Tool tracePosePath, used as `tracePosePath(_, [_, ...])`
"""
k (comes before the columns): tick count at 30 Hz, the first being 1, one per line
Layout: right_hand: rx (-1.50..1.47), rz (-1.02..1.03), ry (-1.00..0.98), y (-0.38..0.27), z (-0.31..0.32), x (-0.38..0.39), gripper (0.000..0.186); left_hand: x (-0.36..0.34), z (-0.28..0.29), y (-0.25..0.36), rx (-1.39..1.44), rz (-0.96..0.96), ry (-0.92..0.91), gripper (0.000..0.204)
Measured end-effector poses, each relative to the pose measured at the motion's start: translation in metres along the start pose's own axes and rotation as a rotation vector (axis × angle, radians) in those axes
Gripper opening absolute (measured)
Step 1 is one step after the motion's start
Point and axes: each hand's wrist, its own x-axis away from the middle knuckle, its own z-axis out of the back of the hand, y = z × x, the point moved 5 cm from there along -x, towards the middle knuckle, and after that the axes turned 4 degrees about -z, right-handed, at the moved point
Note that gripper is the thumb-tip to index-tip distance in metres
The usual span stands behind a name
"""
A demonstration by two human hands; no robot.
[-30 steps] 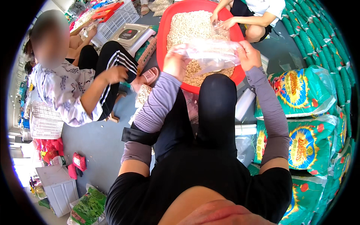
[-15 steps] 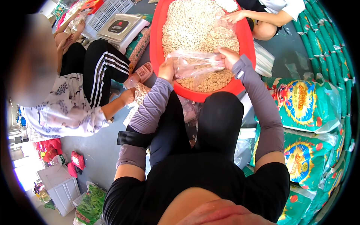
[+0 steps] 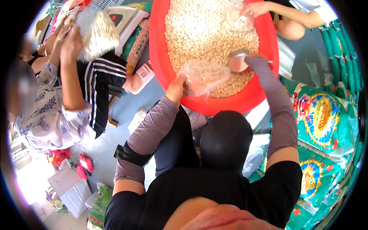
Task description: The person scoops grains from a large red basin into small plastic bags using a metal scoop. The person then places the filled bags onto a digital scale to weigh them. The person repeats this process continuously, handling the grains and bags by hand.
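A big red tub [image 3: 226, 105] in front of my knees holds a heap of pale shelled nuts or seeds [image 3: 199, 34], whose exact kind I cannot tell. At its near left rim my left hand [image 3: 177, 89] is closed on the edge of a clear plastic bag [image 3: 205, 78], which hangs partly open over the heap. My right hand [image 3: 257, 59] grips a round metal scoop [image 3: 238, 61] above the right side of the heap, just beside the bag. Its fingers are partly hidden by the grey sleeve.
At left a co-worker's raised hand [image 3: 72, 44] holds up a filled clear bag [image 3: 100, 36]. Another person's hand [image 3: 255, 8] reaches a bag at the tub's far right. A scale [image 3: 132, 23] stands beyond the left rim. Green printed packages [image 3: 326, 119] are stacked at right.
My right hand has let go of the bag, moved right and taken hold of the scoop. The bag now hangs from my left hand. The left co-worker has raised a filled bag.
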Motion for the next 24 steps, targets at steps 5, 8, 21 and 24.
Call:
tracePosePath(5, [-0.078, -0.079, 0.010, 0.006, -0.007, -0.014, 0.033, 0.006, -0.002, 0.019, -0.312, -0.051, 0.128, 0.012])
tracePosePath(8, [-0.104, -0.084, -0.042, -0.022, -0.090, -0.065, 0.033, 0.010, -0.003, 0.024, -0.416, -0.188, 0.224, 0.031])
tracePosePath(21, [-0.450, -0.233, -0.173, -0.068, -0.146, -0.055, 0.053, 0.003, -0.017, 0.036, -0.959, -0.407, 0.154, 0.025])
tracePosePath(24, [-0.425, -0.120, -0.112, -0.046, -0.110, -0.046, 0.053, -0.005, -0.017, 0.035, -0.927, -0.345, 0.203, 0.027])
